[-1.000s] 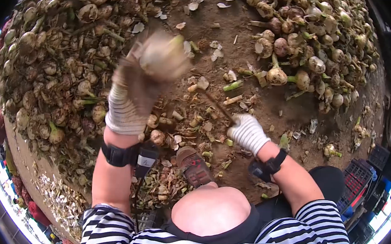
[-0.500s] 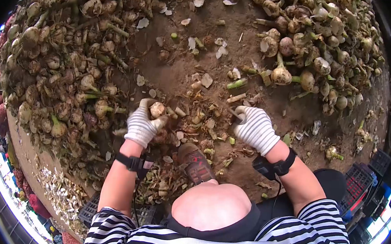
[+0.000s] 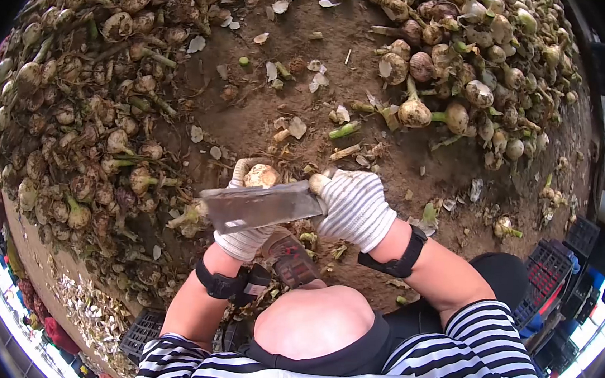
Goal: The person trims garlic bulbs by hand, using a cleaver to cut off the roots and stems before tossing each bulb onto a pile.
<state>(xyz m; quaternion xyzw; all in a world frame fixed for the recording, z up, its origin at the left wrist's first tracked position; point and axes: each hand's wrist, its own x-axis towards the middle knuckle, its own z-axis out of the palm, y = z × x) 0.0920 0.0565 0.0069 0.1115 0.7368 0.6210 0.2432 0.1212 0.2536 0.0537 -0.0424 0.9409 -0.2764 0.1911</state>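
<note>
A dirty pale bulb (image 3: 262,176) is held in my gloved left hand (image 3: 242,241), whose fingers curl round it and are partly hidden behind a blade. My gloved right hand (image 3: 355,206) is closed on the handle of a wide-bladed knife (image 3: 261,205). The flat metal blade lies across the front of my left hand, just below the bulb. A stalk with a bulb (image 3: 190,219) shows beyond the blade's left end.
Heaps of bulbs with stalks lie at the left (image 3: 72,111) and upper right (image 3: 464,66). Peelings and cut stalks (image 3: 344,130) litter the soil between them. A shoe (image 3: 295,260) is below my hands. Black crates (image 3: 546,271) stand at the right.
Both hands have come closer together. The knife has swung round so its broad blade now lies across in front of my left hand. The view has shifted slightly.
</note>
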